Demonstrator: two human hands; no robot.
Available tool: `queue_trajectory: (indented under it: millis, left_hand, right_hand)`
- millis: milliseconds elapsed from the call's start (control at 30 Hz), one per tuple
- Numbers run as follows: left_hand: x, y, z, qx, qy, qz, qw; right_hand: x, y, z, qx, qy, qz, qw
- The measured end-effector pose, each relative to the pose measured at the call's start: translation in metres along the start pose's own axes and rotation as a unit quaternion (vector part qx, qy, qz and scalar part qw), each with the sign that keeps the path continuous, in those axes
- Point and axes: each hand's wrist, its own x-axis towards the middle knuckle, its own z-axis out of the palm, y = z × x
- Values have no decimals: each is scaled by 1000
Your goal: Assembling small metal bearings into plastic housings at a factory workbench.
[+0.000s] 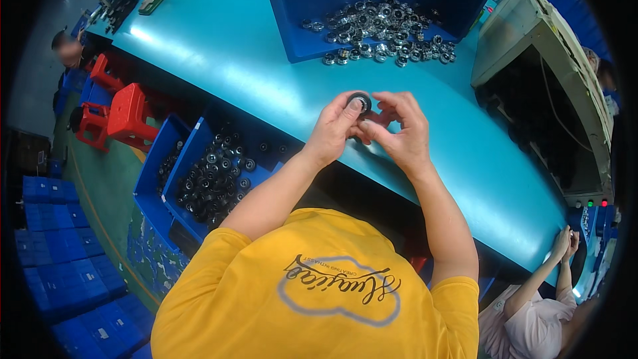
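Above the near edge of the turquoise table, my left hand (332, 129) is closed on a small wheel (367, 101) with a black outer ring and a shiny, clear-looking centre. My left thumb presses across its face. From the other side, my right hand (405, 136) bends its fingers and thumb around the wheel's right and lower rim. The fingers partly hide what lies between the two hands. Beyond them, a large blue bin (282, 16) lies with its open side facing me, and many clear and silvery hubs (385, 26) are heaped in it.
Below the table's edge at left, blue crates (174, 176) hold many black wheels (211, 179). A pale machine housing (512, 20) with a dark opening stands at right. Red stools (129, 113) and stacked blue boxes (66, 266) are at left. A co-worker's hands (565, 242) are at lower right.
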Motion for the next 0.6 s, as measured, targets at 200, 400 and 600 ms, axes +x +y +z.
queue_trajectory:
  millis: [200,400,600]
  left_hand:
    - [-4,2,-3,9,-10,-3,1000]
    - [-5,-1,3,64,-12,10,998]
    - [-6,1,11,112,20,18,993]
  right_hand:
    - [-4,25,-3,192,-81,200,957]
    - [-1,17,-4,299,-97,301,901]
    - [-6,30,1,331,-57,302,892]
